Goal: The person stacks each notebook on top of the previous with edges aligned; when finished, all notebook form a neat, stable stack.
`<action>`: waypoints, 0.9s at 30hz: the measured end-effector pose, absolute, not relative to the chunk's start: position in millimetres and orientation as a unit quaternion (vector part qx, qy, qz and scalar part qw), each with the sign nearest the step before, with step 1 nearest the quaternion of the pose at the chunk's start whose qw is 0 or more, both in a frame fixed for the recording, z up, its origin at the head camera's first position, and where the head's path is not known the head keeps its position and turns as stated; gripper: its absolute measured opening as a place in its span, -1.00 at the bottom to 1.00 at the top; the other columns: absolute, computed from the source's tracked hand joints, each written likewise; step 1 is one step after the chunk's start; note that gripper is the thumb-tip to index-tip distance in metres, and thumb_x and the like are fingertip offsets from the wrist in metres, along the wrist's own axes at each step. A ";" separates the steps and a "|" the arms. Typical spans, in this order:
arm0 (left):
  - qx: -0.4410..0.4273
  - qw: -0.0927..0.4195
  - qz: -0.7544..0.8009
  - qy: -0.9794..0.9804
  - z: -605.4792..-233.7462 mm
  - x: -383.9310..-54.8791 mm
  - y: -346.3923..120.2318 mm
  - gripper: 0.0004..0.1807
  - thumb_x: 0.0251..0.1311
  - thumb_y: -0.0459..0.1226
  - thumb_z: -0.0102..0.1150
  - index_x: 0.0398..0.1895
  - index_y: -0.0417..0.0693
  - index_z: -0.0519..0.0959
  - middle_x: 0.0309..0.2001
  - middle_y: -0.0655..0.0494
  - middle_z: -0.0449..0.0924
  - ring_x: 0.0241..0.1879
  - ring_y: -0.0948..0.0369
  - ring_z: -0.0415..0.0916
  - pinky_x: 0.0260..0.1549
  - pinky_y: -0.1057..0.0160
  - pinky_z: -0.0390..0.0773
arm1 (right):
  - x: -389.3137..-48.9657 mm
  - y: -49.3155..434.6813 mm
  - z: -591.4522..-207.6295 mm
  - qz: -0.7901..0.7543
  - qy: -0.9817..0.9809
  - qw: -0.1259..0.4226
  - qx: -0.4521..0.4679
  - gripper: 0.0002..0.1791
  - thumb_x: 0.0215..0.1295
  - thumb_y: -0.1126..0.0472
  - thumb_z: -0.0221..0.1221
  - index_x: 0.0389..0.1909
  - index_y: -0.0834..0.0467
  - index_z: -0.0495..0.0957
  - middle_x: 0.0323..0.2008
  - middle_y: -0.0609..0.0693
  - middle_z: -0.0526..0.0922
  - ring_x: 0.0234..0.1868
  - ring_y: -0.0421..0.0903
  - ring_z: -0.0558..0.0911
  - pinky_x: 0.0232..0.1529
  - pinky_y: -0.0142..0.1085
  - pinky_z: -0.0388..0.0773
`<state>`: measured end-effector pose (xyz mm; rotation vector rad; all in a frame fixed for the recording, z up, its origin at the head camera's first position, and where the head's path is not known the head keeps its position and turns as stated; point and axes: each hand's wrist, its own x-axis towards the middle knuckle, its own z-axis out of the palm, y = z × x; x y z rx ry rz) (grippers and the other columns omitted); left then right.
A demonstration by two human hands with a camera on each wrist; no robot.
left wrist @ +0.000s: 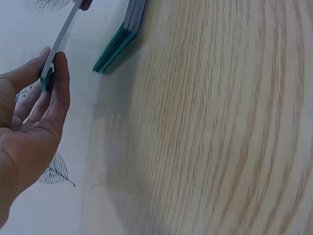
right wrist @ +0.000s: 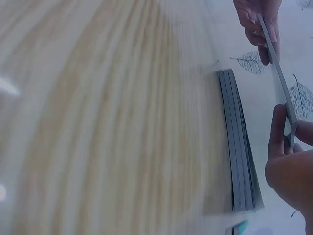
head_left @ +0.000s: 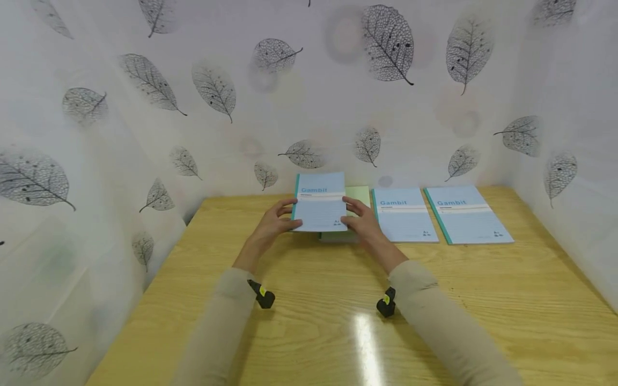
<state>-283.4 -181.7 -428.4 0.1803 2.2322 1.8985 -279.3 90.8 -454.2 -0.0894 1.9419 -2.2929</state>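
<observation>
Between both hands, a light blue notebook point(head_left: 321, 209) with a teal spine and the word "Gambit" is held up off the table, its cover facing the head camera. My left hand point(head_left: 270, 222) pinches its spine edge, thumb on the cover and fingers behind, as the left wrist view also shows. The opposite edge is gripped by my right hand point(head_left: 365, 222). Behind and below, a pale green notebook point(head_left: 358, 194) lies partly hidden. In the right wrist view, a stack of notebooks point(right wrist: 238, 142) sits on the table beneath the raised one.
Two more blue "Gambit" notebooks, a nearer one point(head_left: 404, 217) and a farther one point(head_left: 467, 217), lie to the right on the wooden table point(head_left: 309, 332). A white leaf-printed sheet point(head_left: 318, 107) rises behind the table and along both sides.
</observation>
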 end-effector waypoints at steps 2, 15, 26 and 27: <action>0.062 0.105 0.642 0.757 -428.6 -285.3 -173.5 -0.19 0.22 -0.43 0.43 0.53 0.03 0.34 0.36 -0.18 0.44 -0.04 0.06 0.60 0.05 0.18 0.63 | -280.6 98.9 -453.7 -0.759 0.647 0.070 -0.023 -0.30 0.44 0.49 0.15 0.56 0.12 0.30 0.57 0.20 0.22 0.49 0.12 0.30 -0.15 -0.45 0.53; 0.070 0.116 0.612 0.779 -434.2 -290.4 -134.7 -0.24 0.23 -0.38 0.45 0.49 -0.03 0.39 0.32 -0.24 0.42 0.06 -0.01 0.56 0.04 0.09 0.68 | -275.7 132.5 -448.9 -0.748 0.659 0.078 0.000 -0.32 0.53 0.44 0.04 0.61 0.10 0.21 0.61 0.19 0.12 0.61 0.12 0.14 0.56 -0.03 0.23; 0.033 0.131 0.570 0.811 -438.3 -291.6 -112.0 -0.28 0.21 -0.36 0.47 0.44 -0.18 0.41 0.25 -0.30 0.48 -0.06 -0.02 0.63 -0.05 0.12 0.73 | -276.5 147.1 -452.2 -0.736 0.671 0.081 0.026 -0.35 0.53 0.42 0.04 0.59 0.16 0.22 0.60 0.22 0.11 0.61 0.13 0.12 0.57 -0.03 0.22; 0.032 0.132 0.565 0.814 -438.2 -291.5 -110.9 -0.28 0.21 -0.35 0.47 0.44 -0.18 0.41 0.25 -0.30 0.49 -0.07 -0.01 0.63 -0.07 0.14 0.73 | -276.7 147.7 -452.7 -0.737 0.671 0.081 0.030 -0.35 0.52 0.42 0.05 0.58 0.17 0.23 0.60 0.23 0.12 0.61 0.14 0.13 0.56 -0.02 0.23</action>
